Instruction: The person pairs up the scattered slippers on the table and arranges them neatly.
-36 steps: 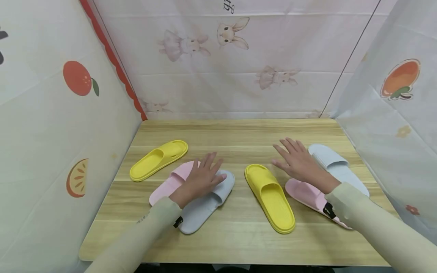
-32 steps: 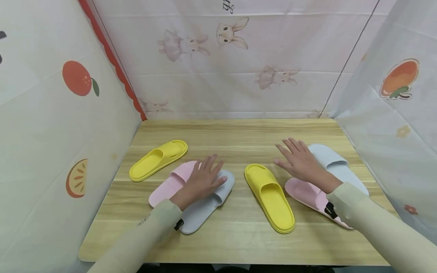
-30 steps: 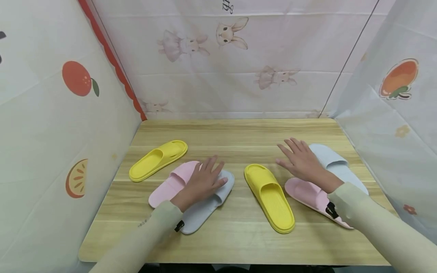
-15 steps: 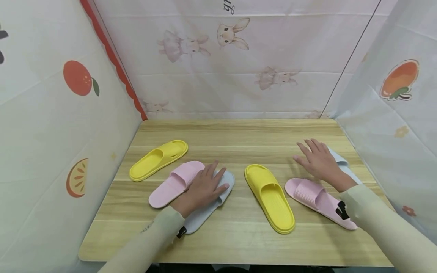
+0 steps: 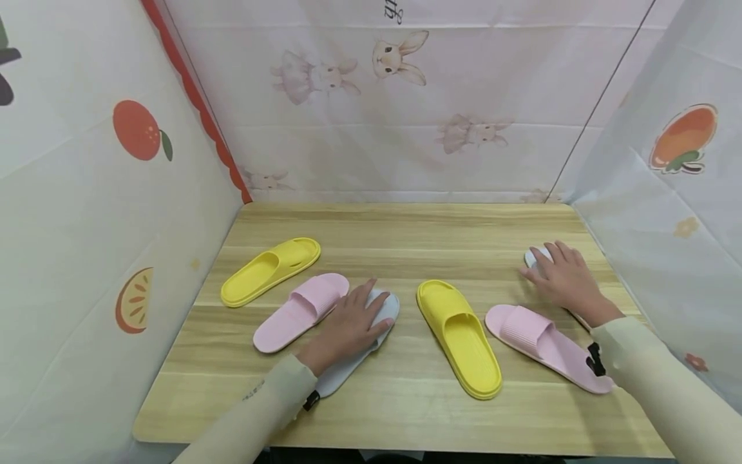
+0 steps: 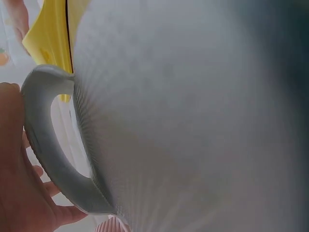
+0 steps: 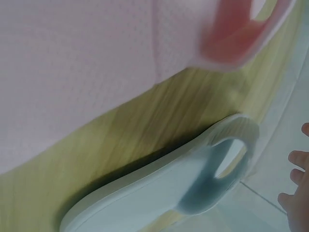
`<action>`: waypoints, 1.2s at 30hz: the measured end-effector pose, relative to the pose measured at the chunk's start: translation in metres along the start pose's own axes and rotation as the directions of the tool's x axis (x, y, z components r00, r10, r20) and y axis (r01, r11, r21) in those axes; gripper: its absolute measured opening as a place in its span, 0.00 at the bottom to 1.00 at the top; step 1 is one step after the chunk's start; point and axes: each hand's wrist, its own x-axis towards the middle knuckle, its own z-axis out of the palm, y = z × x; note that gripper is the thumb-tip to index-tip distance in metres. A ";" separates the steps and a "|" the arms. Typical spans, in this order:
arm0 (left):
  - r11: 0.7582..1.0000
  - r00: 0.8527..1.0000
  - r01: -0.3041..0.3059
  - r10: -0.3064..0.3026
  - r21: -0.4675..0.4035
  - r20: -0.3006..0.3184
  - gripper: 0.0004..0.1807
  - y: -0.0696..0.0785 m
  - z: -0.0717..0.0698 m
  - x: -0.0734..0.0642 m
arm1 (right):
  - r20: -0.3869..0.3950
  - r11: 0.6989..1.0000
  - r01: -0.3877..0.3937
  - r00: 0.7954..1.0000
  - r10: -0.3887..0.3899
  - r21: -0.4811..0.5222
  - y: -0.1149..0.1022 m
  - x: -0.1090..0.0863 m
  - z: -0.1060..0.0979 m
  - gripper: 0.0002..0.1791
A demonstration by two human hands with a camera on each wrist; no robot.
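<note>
My left hand [image 5: 348,322] is spread over the strap of a light grey slipper [image 5: 342,374] at centre left. The left wrist view has that hand [image 6: 24,174] alongside the slipper's arched strap [image 6: 41,121], fingers extended; whether they touch is unclear. Over a second light grey slipper [image 5: 530,260] at the right, my right hand [image 5: 570,283] hovers with loose fingers, hiding most of it. The right wrist view shows a gap between the hand [image 7: 300,188] and this slipper [image 7: 140,193]. A pink slipper [image 5: 301,312] lies left of my left hand, another pink slipper [image 5: 545,345] below my right.
One yellow slipper [image 5: 269,272] lies at the far left of the wooden table [image 5: 394,238]. Another yellow slipper [image 5: 460,338] sits between my hands. Printed cloth walls [image 5: 371,154] enclose the back and both sides.
My right hand has moved right, from above the pink slipper to over the right grey slipper. My left hand has shifted slightly right and nearer me, over the left grey slipper. The slippers stay in place.
</note>
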 end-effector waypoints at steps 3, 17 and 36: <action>1.000 1.000 0.004 -0.004 0.000 -0.009 0.39 0.001 0.001 -0.003 | -0.003 1.000 -0.012 1.000 0.012 -0.002 0.009 -0.001 0.004 0.40; 0.997 0.999 0.033 -0.032 -0.070 0.017 0.41 0.004 0.004 -0.013 | 0.027 0.989 -0.142 0.990 0.140 0.044 0.040 0.001 0.023 0.46; 0.999 0.996 0.042 -0.041 -0.019 0.074 0.45 0.006 0.003 -0.024 | 0.120 0.971 -0.209 0.973 0.196 0.115 0.051 -0.002 0.033 0.49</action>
